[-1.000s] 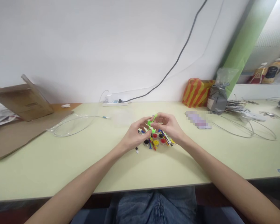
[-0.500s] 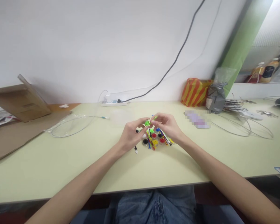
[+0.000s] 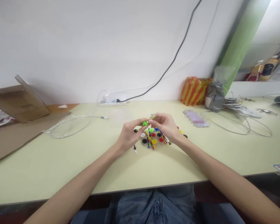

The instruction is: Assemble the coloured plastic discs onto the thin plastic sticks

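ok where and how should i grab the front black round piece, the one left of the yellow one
I'd pinch the black round piece by its outer rim, coming down from the person's side. It looks round and seems to lie flat, with bare table in front, while a white round piece sits just behind and a blue stick lies close on its right.

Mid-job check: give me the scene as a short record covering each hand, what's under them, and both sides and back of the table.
left hand: pinching a green round piece
right hand: pinching a thin green stick; whether the two join, unclear
under hands: coloured discs and sticks on the table
left side: cardboard box
back: power strip by the wall
right side: striped bag beside a grey bag
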